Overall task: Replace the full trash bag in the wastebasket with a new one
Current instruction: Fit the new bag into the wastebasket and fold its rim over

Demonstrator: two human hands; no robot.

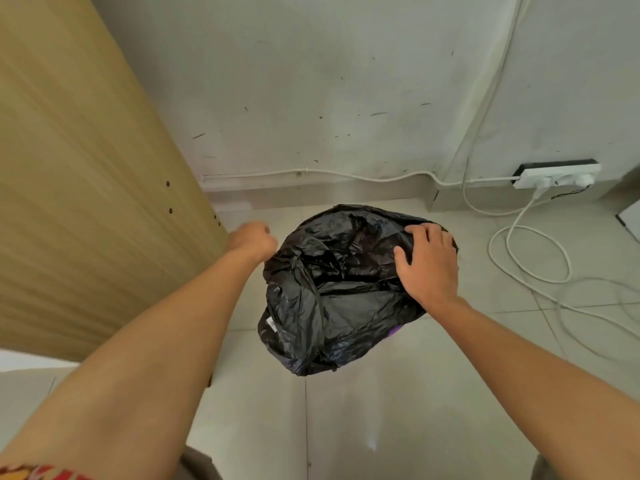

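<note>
Two hands work at one crumpled black plastic trash bag (329, 289), which sits on the pale tiled floor (381, 410) near the corner of the room, draped over what is presumably the wastebasket; only a sliver of purple (394, 330) shows beneath its lower edge, so the basket itself cannot be confirmed. Bag film lies loose and folded, mouth not clearly visible.

Left hand (252, 240) is clenched at the bag's left rim, apparently pinching the plastic, though the grip itself is hidden behind the knuckles. Right hand (427, 263) lies spread, fingers fairly straight, pressing the film down on the far right side. Likely reason: one side is anchored while the other is pulled or tucked around the rim.

Whether this is the full bag or the fresh one cannot be told.

Outward: a tan wood-grain cabinet panel (86, 168) stands just left; a white power strip (557, 176) and looped white cable (530, 251) lie well to the right, against a scuffed white wall (329, 81).
</note>
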